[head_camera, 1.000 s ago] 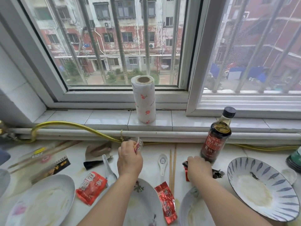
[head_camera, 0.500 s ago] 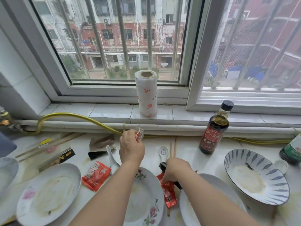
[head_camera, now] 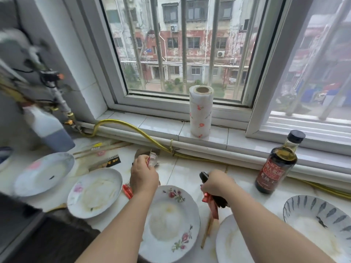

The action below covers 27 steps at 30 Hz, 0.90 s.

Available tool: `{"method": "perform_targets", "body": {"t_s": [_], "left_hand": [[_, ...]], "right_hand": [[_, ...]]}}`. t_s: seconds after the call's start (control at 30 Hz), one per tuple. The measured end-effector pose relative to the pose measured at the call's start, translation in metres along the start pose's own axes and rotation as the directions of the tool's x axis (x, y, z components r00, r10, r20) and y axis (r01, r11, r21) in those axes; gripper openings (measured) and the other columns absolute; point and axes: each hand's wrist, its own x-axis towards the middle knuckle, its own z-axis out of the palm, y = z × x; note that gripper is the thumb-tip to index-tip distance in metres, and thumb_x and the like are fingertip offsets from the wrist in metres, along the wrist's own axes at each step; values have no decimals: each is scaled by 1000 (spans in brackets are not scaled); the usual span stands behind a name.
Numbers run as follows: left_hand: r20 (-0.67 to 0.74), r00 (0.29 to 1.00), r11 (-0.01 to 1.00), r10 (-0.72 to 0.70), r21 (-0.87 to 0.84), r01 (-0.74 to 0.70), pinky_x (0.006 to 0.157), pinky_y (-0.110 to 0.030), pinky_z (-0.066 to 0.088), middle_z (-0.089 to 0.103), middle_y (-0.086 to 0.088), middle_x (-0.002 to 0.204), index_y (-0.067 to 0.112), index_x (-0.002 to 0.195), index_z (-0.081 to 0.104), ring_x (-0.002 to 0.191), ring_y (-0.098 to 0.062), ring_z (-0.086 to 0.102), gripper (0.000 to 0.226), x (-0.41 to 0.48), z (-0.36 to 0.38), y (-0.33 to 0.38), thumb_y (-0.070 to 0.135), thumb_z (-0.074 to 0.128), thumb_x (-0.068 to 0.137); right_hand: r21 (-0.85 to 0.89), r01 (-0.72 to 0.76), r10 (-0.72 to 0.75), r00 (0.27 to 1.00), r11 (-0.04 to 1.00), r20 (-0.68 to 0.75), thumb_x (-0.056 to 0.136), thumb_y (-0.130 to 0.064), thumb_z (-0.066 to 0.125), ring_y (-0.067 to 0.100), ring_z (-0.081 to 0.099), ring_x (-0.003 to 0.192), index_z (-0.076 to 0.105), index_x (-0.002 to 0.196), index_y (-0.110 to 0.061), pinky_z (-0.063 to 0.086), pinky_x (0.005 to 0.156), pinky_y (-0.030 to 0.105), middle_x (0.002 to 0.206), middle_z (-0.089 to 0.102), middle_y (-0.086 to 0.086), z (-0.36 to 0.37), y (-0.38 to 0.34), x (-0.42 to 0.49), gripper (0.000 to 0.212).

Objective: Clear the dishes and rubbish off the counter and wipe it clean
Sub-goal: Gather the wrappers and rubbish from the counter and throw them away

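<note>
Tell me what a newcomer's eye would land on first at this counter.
Two hands in the middle, each gripping rubbish: the left hand holds a small wrapper, the right hand a bunch of red and dark wrappers. A smeared floral plate lies between the forearms. Behind, a paper towel roll stands on the windowsill, and a dark sauce bottle stands on the right of the counter.
</note>
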Motion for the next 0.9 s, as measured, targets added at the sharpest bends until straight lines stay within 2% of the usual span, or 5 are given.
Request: {"method": "perform_targets", "body": {"t_s": [0.13, 0.3, 0.53, 0.73, 0.9], "left_hand": [[-93, 973, 972, -212, -120, 200, 77, -32, 38, 62, -14, 116, 11, 117, 55, 104, -34, 56, 25, 1, -16, -9, 23, 45, 97], [-100, 863, 847, -496, -276, 455, 86, -39, 50, 64, -20, 110, 6, 109, 57, 99, -37, 60, 22, 9, -31, -40, 21, 49, 95], [314, 750, 611, -582, -440, 658, 74, -35, 53, 64, -15, 94, 5, 112, 57, 83, -31, 64, 26, 34, -18, -64, 14, 60, 88], [483, 728, 737, -487, -221, 639, 90, -45, 54, 63, -19, 110, 7, 118, 56, 100, -36, 64, 34, 56, 6, -73, 24, 61, 88], [480, 791, 925, -379, 209, 317, 106, -38, 40, 45, -16, 136, 6, 134, 46, 124, -33, 47, 49, 71, 17, -80, 33, 46, 93]], "right_hand": [[173, 135, -117, 987, 976, -110, 78, -22, 54, 21, 56, 75, 50, 89, -18, 45, 63, 29, 77, 57, 0, -7, -22, 4, 12], [320, 194, -150, 976, 927, -159, 81, -26, 52, 23, 56, 77, 48, 93, -21, 42, 63, 32, 77, 56, -1, 18, -45, 4, 14], [361, 177, -133, 981, 916, -144, 80, -29, 54, 27, 60, 83, 51, 90, -21, 45, 68, 33, 77, 58, 1, 27, -70, 14, 13], [342, 143, -106, 986, 929, -126, 75, -27, 56, 23, 52, 71, 45, 77, -22, 40, 63, 30, 71, 53, 0, 30, -86, 24, 11], [364, 106, -67, 991, 925, -120, 75, -27, 58, 23, 54, 71, 48, 78, -20, 42, 63, 32, 72, 55, 1, 33, -97, 35, 12]]}}
